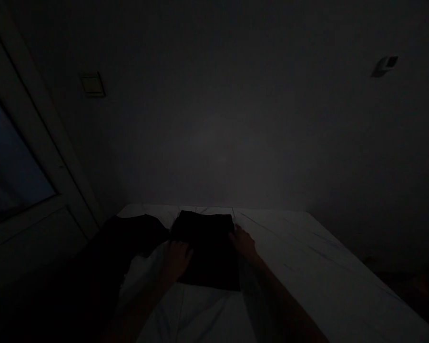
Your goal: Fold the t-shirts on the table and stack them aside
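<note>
A dark piece of folded cloth (210,252), probably a garment, lies flat on the white table in the middle of the view. At its left edge, my left hand (178,257) has its fingers bent over the fabric and its thumb toward the middle. My right hand (245,243) grips the right edge near the far corner, thumb on top and fingers at the side. Deep shadow hides the folds and the exact finger contact.
More dark cloth (128,238) is heaped on the table's left side, close to my left forearm. The white streaked table (293,257) meets a plain wall (218,119) at the back. A panelled door (57,190) stands left; a switch plate (92,85) and a small fixture (385,65) are on the wall.
</note>
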Motion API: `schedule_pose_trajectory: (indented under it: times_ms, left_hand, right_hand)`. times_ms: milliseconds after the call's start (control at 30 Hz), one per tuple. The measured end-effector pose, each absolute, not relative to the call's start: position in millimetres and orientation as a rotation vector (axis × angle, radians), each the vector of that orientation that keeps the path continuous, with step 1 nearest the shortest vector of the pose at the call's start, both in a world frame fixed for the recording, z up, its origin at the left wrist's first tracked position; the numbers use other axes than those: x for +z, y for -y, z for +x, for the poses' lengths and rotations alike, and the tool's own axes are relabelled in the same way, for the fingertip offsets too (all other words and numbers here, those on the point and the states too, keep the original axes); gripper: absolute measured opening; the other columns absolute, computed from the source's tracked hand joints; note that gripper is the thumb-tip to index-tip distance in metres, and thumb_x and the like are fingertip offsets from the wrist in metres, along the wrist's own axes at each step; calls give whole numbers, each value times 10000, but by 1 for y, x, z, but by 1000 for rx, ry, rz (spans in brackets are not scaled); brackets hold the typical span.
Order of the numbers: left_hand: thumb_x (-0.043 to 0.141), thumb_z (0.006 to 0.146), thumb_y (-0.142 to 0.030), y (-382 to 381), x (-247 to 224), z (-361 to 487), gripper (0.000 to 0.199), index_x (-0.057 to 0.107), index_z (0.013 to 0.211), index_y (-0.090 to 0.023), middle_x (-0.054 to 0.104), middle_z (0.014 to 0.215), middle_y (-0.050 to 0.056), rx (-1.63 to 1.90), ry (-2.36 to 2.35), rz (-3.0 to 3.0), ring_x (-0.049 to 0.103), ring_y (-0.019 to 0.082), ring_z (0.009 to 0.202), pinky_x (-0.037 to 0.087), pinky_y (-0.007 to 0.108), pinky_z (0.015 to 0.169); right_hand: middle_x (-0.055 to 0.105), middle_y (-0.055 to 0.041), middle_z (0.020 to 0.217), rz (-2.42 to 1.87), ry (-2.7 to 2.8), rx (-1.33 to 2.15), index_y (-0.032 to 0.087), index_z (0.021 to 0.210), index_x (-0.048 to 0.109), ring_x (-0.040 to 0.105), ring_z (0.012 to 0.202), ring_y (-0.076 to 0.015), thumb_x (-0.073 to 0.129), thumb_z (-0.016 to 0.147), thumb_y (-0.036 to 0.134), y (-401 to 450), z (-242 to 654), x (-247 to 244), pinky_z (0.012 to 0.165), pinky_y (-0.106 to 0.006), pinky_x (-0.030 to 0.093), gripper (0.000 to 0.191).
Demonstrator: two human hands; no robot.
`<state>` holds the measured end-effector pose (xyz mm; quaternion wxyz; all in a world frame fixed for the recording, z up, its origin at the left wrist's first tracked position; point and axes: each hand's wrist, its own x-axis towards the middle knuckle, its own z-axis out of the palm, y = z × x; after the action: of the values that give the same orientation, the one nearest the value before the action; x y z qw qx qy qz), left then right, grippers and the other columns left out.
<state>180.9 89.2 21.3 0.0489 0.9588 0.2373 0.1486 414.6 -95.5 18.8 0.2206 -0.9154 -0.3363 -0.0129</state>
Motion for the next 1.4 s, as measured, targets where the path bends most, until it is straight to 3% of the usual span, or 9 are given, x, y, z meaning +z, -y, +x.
schedule_pose_trajectory:
  times_ms: [167,267,500,700,967,1100,1200,1267,1400]
  left_hand:
    - [458,983,-259,-148,50,227,396,611,1340,-180,601,1430,119,468,-644,2962,498,251,1366,356,419,1154]
    - [481,974,-302,-169,34,241,493,516,1441,-147,495,1532,161,448,-733,2955,415,311,1441,340,491,1163]
    - [445,989,-306,-180,-4,233,418,572,1361,-164,563,1446,166,496,-805,2981,456,317,1391,307,521,1160]
    - [458,974,-289,-173,2,240,524,449,1484,-165,622,1298,166,415,-851,3014,540,306,1245,372,482,1062]
    - [541,900,-203,-161,19,236,258,658,1129,-184,637,1164,140,462,-913,2989,559,318,1163,374,503,1009]
    - [587,761,-60,-149,42,225,315,651,1029,-211,607,1290,120,527,-812,2996,490,299,1295,322,489,1094]
    - [558,705,-1,-143,64,215,329,643,932,-222,689,1116,81,519,-721,2989,561,270,1225,320,474,1125]
    - [545,714,-10,-141,83,202,337,642,953,-226,710,1020,59,515,-706,2967,624,249,1108,401,433,1067]
    - [548,820,-144,-134,120,142,332,642,1119,-253,707,1149,44,505,-590,2834,649,219,1073,487,348,951]
  right_hand:
    - [570,-190,1439,-2542,948,-160,137,1493,460,524,1316,-311,415,1020,389,67,418,31,1030,-430,424,538]
    - [504,-189,1511,-2552,1020,-160,127,1475,487,439,1397,-324,448,1006,376,60,419,15,1118,-491,337,533]
    - [629,-157,1333,-2294,1013,-254,160,1230,671,567,1229,-264,497,959,266,64,425,-7,1067,-402,413,339]
    - [683,-126,1112,-2180,986,-293,194,1031,700,602,1071,-252,430,949,178,67,423,-13,966,-379,458,283]
    - [678,-118,1145,-2120,936,-309,199,1237,669,607,1066,-238,382,953,176,69,415,-8,943,-364,481,405]
    - [680,-94,1192,-2145,949,-236,231,1228,701,599,1112,-236,438,906,182,69,408,3,978,-336,468,418]
    - [671,-111,1248,-2068,883,-225,195,1201,698,599,1151,-248,378,953,275,74,405,16,988,-353,483,413]
    - [688,-125,1218,-2006,907,-222,178,1180,689,617,1134,-257,332,965,309,84,403,28,990,-384,493,437]
    - [731,-102,1037,-1865,1029,-119,228,1109,686,682,922,-235,333,975,357,135,376,55,873,-373,540,400]
